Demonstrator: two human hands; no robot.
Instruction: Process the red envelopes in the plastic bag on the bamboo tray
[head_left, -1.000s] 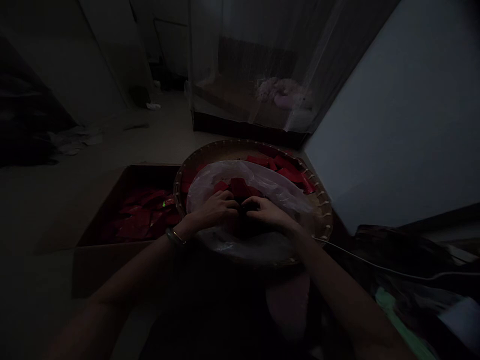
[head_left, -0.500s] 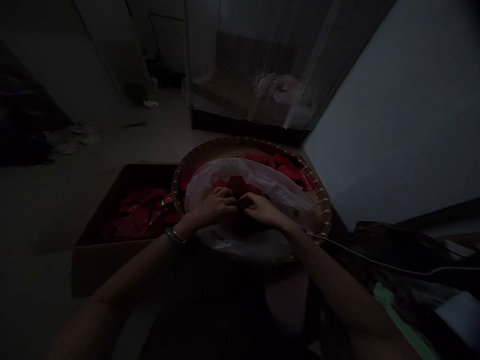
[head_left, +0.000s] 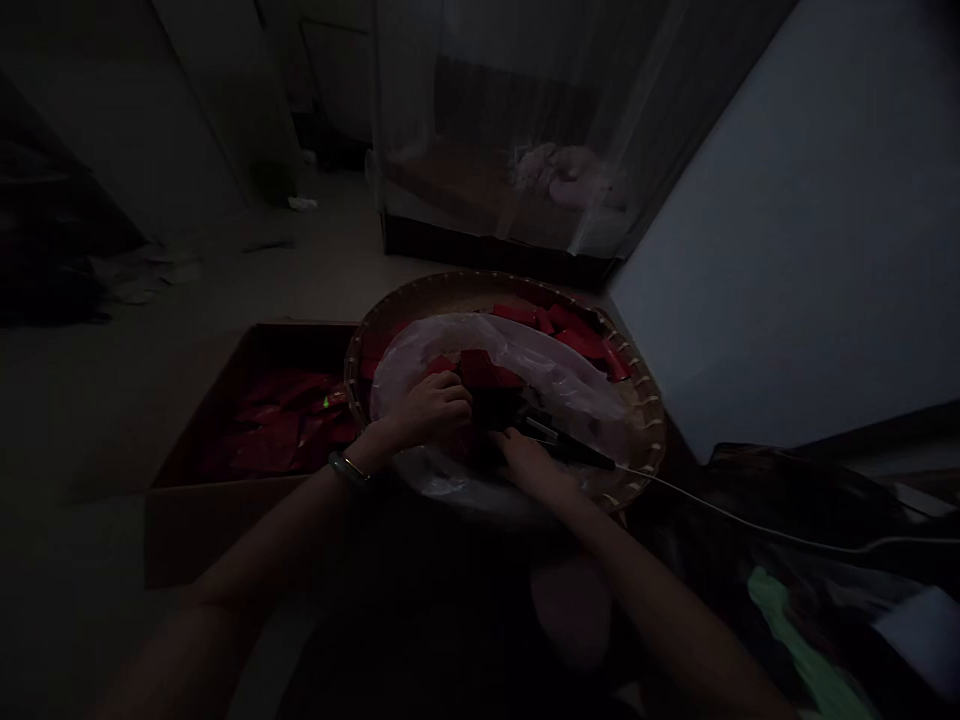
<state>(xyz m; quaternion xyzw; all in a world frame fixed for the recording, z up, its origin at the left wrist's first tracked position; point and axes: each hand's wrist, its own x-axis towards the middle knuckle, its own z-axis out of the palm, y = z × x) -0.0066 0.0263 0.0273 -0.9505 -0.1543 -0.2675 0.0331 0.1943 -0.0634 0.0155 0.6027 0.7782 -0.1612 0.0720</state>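
Note:
The scene is very dim. My left hand (head_left: 436,405) has its fingers curled at the left edge of the red packets (head_left: 484,372); what lies in the fingers is hidden in shadow. Lower and to the right is my right hand (head_left: 529,462), its fingertips reaching into the dark area between the hands, their grip not clear. Just beyond the right hand lies a slim black corded tool (head_left: 581,450) with a pale strip along it. Under both hands, a crumpled clear plastic sheet or bag (head_left: 409,360) is spread in a round woven tray (head_left: 652,420).
More red packets (head_left: 581,335) lie along the tray's far right side. A cardboard box (head_left: 225,535) at left holds many red packets. A white cable (head_left: 750,525) runs rightward from the tool. Behind stands a netted bed (head_left: 495,190); a pale wall (head_left: 810,240) rises at right.
My right hand has moved down and slightly away from my left hand, uncovering the black corded tool. My left hand stays nearly in place.

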